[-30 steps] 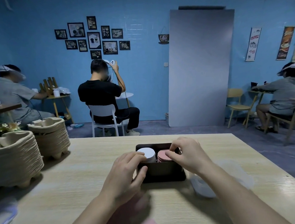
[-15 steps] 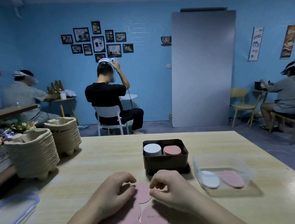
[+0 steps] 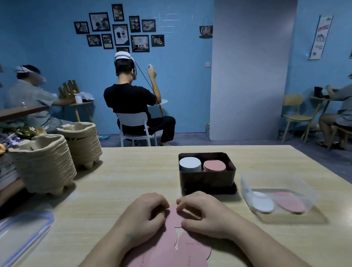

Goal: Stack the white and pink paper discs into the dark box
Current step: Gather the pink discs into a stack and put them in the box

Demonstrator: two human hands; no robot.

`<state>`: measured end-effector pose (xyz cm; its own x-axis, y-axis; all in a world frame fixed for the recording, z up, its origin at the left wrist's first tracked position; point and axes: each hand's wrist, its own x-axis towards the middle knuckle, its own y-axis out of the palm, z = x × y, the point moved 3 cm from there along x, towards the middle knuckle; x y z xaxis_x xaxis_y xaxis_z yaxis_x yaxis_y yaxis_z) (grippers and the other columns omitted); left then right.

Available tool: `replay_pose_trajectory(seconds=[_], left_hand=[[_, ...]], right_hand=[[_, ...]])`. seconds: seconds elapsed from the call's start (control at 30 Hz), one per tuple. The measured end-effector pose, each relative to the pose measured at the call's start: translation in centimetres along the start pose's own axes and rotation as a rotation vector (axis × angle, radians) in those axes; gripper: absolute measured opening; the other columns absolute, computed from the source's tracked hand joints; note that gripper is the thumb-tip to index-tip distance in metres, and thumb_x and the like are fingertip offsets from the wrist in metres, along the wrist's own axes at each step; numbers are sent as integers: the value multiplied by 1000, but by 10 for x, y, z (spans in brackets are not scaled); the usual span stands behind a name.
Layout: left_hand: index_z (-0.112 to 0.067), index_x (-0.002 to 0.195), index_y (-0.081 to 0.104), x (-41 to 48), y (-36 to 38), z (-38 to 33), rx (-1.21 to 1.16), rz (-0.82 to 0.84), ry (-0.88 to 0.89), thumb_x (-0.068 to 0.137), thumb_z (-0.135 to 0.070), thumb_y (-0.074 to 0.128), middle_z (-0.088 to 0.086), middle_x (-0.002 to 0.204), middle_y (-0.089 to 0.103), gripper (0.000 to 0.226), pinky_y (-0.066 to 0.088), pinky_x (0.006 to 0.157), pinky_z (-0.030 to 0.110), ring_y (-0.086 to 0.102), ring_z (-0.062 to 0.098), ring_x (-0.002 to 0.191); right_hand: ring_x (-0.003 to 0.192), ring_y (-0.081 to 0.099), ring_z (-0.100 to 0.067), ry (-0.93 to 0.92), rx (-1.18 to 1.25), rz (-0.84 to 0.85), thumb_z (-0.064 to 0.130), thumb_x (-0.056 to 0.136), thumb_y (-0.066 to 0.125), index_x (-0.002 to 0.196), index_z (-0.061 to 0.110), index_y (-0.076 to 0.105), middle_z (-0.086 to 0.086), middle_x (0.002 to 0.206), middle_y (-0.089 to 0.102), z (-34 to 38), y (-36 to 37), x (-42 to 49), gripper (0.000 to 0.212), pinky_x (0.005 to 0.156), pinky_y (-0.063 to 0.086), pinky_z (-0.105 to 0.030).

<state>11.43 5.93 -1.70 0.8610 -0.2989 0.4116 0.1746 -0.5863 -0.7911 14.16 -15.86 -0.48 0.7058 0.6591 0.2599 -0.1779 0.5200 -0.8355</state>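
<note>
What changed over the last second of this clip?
The left hand and right hand left the box and drew back toward the person. They now pinch at the pink sheet. The white stack, pink stack, box and tub stayed put.

Left hand (image 3: 147, 217) and right hand (image 3: 204, 215) side by side, fingers curled; forearms converge.
</note>
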Motion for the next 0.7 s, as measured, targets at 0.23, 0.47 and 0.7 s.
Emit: replay_pose_trajectory(seconds=[0.23, 0.47, 0.7], left_hand=[[-31, 91, 66, -3, -4, -7, -7, -6, -32, 83, -35, 56, -20, 88, 65, 13, 50, 80, 27, 59, 1, 88], [-32, 91, 64, -4, -5, -8, 3, -16, -44, 83, -36, 56, -20, 88, 64, 12, 49, 80, 27, 58, 0, 88], [-37, 98, 65, -5, -3, -8, -3, -1, -19, 82, -58, 68, -23, 92, 64, 27, 51, 82, 30, 59, 0, 92]], right_hand=[[121, 52, 3, -3, -37, -33, 53, 79, 77, 112, 31, 70, 16, 127, 66, 2, -2, -1, 40, 105, 44, -25], [96, 54, -4, 35, -113, -143, 68, 72, 69, 101, 31, 65, 15, 96, 63, 3, -5, -9, 47, 87, 50, -31], [96, 64, -9, -20, -2, -257, 53, 77, 75, 95, 26, 62, 10, 106, 64, 8, -12, -17, 35, 81, 53, -27]])
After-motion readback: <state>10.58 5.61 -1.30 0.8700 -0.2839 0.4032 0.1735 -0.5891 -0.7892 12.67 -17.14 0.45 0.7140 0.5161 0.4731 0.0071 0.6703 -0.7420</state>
